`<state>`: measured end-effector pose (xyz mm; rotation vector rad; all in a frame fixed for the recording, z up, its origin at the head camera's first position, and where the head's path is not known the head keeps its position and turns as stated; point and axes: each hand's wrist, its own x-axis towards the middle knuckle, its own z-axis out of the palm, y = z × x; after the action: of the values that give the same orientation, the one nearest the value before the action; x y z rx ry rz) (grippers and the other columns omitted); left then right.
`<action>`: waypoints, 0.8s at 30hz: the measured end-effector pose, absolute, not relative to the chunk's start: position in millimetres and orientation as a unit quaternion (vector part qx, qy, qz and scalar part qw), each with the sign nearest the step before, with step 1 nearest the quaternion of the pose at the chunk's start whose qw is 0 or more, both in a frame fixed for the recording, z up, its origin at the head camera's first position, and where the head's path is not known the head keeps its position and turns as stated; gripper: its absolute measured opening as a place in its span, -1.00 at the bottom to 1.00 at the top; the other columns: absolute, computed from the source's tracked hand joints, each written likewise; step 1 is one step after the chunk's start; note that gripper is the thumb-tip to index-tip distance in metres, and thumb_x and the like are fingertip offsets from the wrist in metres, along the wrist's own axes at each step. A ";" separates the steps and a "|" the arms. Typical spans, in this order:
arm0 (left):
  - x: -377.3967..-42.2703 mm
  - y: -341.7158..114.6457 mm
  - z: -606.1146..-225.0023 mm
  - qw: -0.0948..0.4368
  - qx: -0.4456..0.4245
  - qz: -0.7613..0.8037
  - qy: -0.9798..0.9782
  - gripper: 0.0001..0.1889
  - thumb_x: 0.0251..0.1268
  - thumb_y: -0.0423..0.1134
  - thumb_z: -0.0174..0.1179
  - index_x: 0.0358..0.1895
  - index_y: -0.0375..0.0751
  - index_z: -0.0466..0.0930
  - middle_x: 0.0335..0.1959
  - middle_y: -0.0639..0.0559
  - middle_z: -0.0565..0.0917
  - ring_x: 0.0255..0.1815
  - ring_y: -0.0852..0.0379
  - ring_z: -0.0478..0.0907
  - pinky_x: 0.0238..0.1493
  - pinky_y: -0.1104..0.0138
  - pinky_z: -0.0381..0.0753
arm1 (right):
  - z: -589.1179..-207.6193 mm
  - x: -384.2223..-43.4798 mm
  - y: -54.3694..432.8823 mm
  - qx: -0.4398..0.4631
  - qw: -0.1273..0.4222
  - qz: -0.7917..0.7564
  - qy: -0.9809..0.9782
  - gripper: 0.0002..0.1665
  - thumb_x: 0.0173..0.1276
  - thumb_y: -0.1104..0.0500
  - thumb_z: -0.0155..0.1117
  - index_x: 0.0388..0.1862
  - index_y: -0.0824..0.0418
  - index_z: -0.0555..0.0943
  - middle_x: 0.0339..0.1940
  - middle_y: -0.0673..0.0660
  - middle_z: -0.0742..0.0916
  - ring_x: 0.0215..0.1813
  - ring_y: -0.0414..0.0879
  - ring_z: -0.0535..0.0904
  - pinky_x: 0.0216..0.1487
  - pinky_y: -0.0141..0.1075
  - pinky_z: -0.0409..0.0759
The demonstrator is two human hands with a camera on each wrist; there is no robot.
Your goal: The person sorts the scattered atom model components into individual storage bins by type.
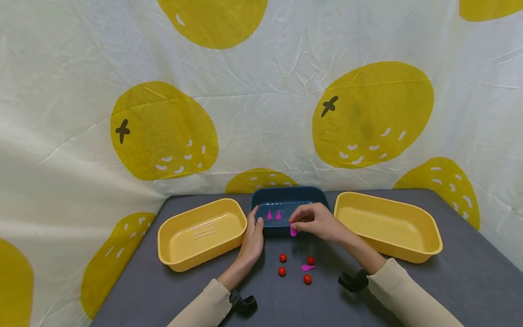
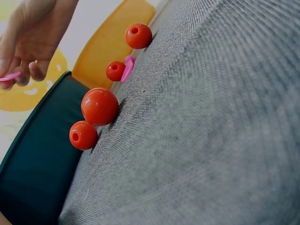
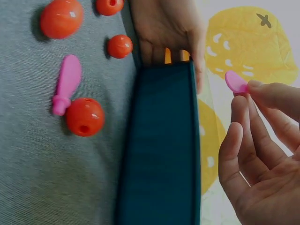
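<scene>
My right hand (image 1: 316,221) pinches a small pink teardrop-shaped piece (image 3: 234,82) between thumb and fingertips, over the near edge of the dark blue bin (image 1: 286,231). My left hand (image 1: 253,238) rests against that bin's left side with its fingers extended. Inside the bin, two pink pieces like it (image 1: 278,215) stand out against the floor. In front of the bin, several red beads (image 1: 307,279) with holes lie on the grey cloth. Among them is another pink piece (image 3: 68,82), narrow with a knobbed end, close beside one bead.
To the left stands a yellow bin (image 1: 175,263) holding several thin pale sticks (image 1: 204,230). A second yellow bin (image 1: 392,222) is on the right. Behind the table hangs a white curtain (image 1: 265,127) with large yellow fruit prints.
</scene>
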<state>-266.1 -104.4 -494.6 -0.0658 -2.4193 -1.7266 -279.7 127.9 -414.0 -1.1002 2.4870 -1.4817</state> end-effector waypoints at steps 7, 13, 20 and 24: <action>-265.2 -103.5 -490.5 0.085 -0.026 -0.588 -0.804 -0.44 0.74 0.02 -0.27 0.67 0.08 0.03 0.70 -0.02 0.11 0.70 -0.10 0.06 0.65 -0.18 -0.01 | -401.2 -286.4 123.6 -0.330 0.018 -0.473 0.816 -0.90 0.38 0.23 0.43 -0.17 0.21 0.77 -0.30 0.16 0.83 -0.29 -0.02 0.72 -0.18 -0.36 0.71; -265.1 -103.0 -490.2 0.078 -0.018 -0.585 -0.807 -0.43 0.73 0.08 -0.27 0.67 0.12 0.03 0.70 -0.01 0.11 0.70 -0.10 0.06 0.65 -0.18 0.00 | -395.2 -295.9 121.9 -0.309 0.014 -0.468 0.828 -0.89 0.38 0.20 0.44 -0.18 0.21 0.77 -0.30 0.16 0.82 -0.29 0.01 0.71 -0.24 -0.34 0.69; -266.5 -103.9 -491.4 0.076 -0.017 -0.587 -0.806 -0.45 0.75 0.01 -0.26 0.67 0.12 0.03 0.70 -0.01 0.11 0.69 -0.10 0.07 0.65 -0.19 0.01 | -393.5 -310.8 119.3 -0.293 0.016 -0.467 0.834 -0.84 0.38 0.22 0.43 -0.15 0.30 0.76 -0.30 0.23 0.82 -0.29 0.02 0.69 -0.30 -0.24 0.68; -266.3 -103.7 -490.6 0.079 -0.020 -0.588 -0.805 -0.46 0.75 -0.02 -0.26 0.67 0.11 0.03 0.69 -0.01 0.11 0.69 -0.11 0.09 0.65 -0.18 0.02 | -392.4 -317.1 118.3 -0.288 0.019 -0.464 0.837 -0.86 0.39 0.24 0.41 -0.15 0.29 0.76 -0.30 0.24 0.82 -0.25 0.12 0.70 -0.26 -0.16 0.69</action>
<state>-266.3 -103.7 -490.6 -0.0603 -2.4089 -1.7597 -317.1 118.3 -392.4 -0.8942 2.5995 -1.4415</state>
